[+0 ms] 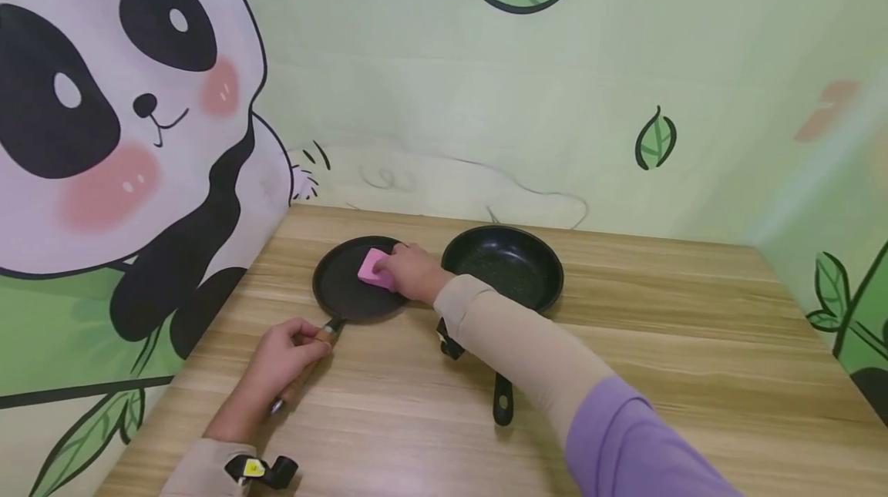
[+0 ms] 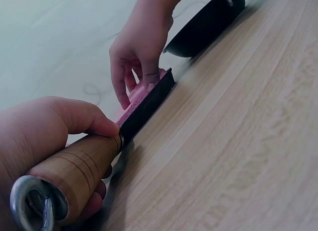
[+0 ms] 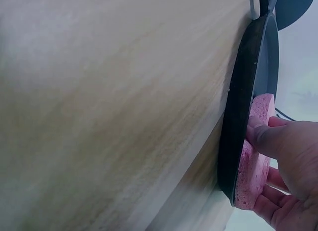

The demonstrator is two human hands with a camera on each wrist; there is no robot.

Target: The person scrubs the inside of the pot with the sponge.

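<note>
A flat black pan (image 1: 341, 278) with a wooden handle (image 2: 82, 166) lies toward the back left of the table in the head view. My left hand (image 1: 286, 354) grips that handle, thumb along its top in the left wrist view. Between the fingers and thumb of my right hand (image 1: 415, 272) is a pink sponge (image 3: 254, 164), held against the pan's inner surface. Part of the pan's right side is hidden behind the right hand. A deeper black frying pan (image 1: 513, 262) stands just right of it, partly covered by my right forearm.
The frying pan's black handle (image 1: 503, 401) points toward the front of the wooden table (image 1: 388, 420). Behind the table rises a pale green wall (image 1: 430, 81) printed with a panda and leaves. A similar printed panel borders the table's left side.
</note>
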